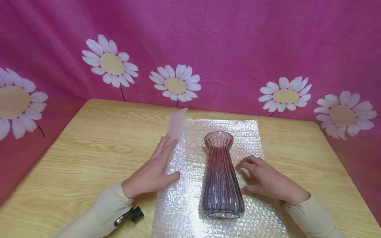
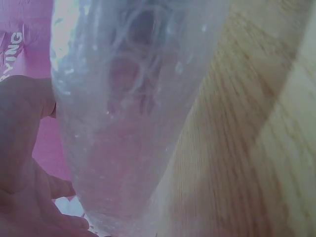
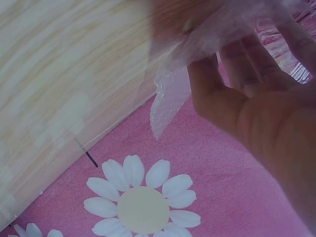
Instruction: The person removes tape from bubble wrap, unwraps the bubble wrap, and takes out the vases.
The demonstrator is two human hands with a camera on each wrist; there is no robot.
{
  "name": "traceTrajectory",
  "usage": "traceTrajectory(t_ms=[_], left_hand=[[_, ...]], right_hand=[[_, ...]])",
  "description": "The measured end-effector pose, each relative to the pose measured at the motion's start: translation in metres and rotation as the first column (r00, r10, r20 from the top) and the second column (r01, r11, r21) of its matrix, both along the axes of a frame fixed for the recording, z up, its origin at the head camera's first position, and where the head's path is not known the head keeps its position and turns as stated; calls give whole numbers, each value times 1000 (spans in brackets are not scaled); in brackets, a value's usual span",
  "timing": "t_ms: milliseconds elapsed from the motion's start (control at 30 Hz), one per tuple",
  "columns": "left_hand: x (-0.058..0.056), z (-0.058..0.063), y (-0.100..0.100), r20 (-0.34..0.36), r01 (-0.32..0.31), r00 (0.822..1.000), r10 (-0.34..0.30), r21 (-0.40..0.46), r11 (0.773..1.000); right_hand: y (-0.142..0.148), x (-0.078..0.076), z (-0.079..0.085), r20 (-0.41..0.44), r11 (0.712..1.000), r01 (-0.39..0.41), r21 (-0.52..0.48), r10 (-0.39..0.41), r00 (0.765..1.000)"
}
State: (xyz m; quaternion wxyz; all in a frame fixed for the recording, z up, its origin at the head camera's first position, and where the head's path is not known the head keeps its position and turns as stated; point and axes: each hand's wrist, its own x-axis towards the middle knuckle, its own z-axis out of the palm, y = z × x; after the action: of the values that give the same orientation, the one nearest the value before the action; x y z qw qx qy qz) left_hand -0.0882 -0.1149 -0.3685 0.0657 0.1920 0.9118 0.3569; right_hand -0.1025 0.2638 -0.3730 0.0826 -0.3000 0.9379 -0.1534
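Observation:
A ribbed glass vase, pink at its flared rim and fading to grey-purple at the base, lies on its side on a sheet of bubble wrap. My left hand rests against the raised left edge of the sheet, its fingers extended. In the left wrist view that lifted bubble wrap curves up from the table, fingers behind it. My right hand is to the right of the vase, over the sheet, fingers loosely bent and fingertips close to the glass. The right wrist view shows part of the bubble wrap beyond the thumb.
Everything lies on a light wooden table with rounded back corners. A pink cloth with large white daisies hangs behind and along both sides. A small black device is on the left sleeve.

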Motion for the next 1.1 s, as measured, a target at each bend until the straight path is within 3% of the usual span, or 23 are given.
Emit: traceTrajectory(t_ms=[1100], left_hand=[[1, 6, -3, -4, 13, 1000, -13, 34, 999]], right_hand=[[-1, 0, 0, -3, 1000, 2, 1, -2, 1000]])
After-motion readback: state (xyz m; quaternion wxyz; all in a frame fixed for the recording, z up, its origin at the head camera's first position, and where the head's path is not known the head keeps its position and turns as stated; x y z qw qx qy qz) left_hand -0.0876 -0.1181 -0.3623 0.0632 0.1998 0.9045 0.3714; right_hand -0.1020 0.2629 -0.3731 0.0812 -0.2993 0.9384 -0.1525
